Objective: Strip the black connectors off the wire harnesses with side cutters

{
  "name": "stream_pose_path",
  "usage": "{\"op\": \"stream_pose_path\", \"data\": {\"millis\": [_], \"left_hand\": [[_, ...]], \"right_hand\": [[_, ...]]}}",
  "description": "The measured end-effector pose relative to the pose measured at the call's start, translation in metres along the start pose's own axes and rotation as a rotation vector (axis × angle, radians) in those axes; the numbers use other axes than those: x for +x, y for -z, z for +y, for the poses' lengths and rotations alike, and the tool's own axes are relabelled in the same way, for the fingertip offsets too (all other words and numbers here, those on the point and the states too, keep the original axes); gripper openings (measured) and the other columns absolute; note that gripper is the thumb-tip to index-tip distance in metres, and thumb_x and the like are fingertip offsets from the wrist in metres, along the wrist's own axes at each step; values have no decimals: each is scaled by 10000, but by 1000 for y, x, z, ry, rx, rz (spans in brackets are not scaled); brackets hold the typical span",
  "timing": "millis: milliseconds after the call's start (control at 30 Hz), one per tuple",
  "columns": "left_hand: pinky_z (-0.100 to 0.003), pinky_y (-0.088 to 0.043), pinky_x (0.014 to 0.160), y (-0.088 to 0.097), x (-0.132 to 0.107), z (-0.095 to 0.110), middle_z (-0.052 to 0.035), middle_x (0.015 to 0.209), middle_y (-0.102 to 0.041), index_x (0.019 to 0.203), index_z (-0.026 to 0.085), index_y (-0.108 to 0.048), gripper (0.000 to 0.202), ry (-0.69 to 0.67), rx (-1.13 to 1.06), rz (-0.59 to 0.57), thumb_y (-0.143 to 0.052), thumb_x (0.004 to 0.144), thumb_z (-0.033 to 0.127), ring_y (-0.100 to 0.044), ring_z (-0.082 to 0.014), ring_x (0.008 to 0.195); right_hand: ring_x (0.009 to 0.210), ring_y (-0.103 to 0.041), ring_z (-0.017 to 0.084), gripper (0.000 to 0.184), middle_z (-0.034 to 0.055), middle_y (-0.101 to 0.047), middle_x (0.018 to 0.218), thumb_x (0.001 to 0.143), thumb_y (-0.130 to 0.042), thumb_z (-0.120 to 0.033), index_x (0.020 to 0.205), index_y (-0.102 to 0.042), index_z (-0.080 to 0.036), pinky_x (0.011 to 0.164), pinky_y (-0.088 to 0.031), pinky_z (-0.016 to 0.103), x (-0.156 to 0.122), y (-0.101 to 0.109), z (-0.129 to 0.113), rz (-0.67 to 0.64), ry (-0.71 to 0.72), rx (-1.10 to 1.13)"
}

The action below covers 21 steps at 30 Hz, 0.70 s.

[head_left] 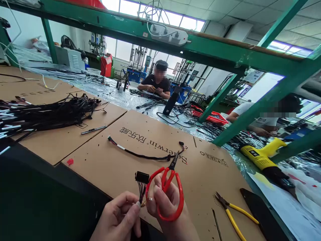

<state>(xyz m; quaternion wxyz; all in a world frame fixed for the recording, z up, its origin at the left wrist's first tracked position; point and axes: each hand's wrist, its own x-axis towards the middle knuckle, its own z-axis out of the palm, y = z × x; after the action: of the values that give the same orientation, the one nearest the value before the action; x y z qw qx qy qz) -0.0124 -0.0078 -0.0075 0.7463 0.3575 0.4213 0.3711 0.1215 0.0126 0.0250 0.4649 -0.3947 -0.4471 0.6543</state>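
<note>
My left hand (119, 216) pinches the thin wires of a wire harness (140, 191), just below its black rectangular connector, which points up. Red-handled scissors (172, 165) are in my right hand (163, 201), blades aimed up and away from me. The fingertips of my right hand come close to the wires; whether they touch them I cannot tell. Beyond both hands, a second black cable (142, 156) lies on the cardboard, with a small connector at each end. The scissor tips overlap its right end in view.
Cardboard (195, 187) covers the bench. Yellow-handled cutters (234, 207) lie at right, near a yellow heat gun (262, 155). A bundle of black cables (50, 113) and a pen (94, 130) lie left. A green frame (213, 45) spans above; two people sit beyond.
</note>
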Motion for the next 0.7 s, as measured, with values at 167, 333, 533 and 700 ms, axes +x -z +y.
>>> {"op": "stream_pose_path", "data": {"millis": [167,333,533,700], "left_hand": [[-84,-111,304,-6,-1,11,18,515,-578,838,108,-510,606,22,-98,-70,-622,626,664,-345,31,268],[-78,-117,275,-10,-2,22,75,371,-498,825,125,-473,584,75,-302,-135,-684,602,621,-291,20,213],[-75,-172,301,-6,1,12,77,385,-501,786,141,-443,556,104,-300,-146,-670,624,622,-330,12,222],[-107,-266,355,4,-4,20,13,513,-580,810,130,-489,496,-53,16,-128,-566,730,613,-439,-22,312]], "right_hand": [[538,-402,19,359,-66,-450,591,784,-652,-369,726,-356,-175,541,-320,162,-2,3,3,39,47,-60],[433,-280,7,393,-105,-359,474,744,-677,-376,728,-335,-185,487,-275,154,6,3,14,70,-5,115],[469,-348,29,381,-90,-379,477,729,-693,-352,727,-348,-190,521,-329,166,3,3,14,111,-26,128],[483,-331,28,386,-69,-384,534,747,-678,-381,692,-352,-181,507,-308,171,-2,-2,5,123,-18,-18]]}}
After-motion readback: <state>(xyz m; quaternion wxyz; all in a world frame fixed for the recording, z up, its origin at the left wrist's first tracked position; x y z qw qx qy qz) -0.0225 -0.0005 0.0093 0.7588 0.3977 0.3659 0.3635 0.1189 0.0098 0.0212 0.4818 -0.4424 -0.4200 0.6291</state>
